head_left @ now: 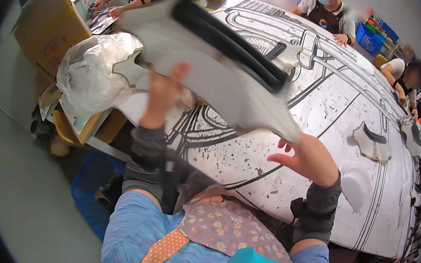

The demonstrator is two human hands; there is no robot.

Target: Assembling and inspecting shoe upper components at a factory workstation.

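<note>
Left hand [164,90] holds the blurred pale panel [226,88] by its near edge; the right hand [308,158] meets its tapered tip, thumb spread, grip unclear. Its long axis slants from beyond the left hand to the right one. Below the left hand, a blue basket [76,191] contains indistinct dark things [112,190].
</note>
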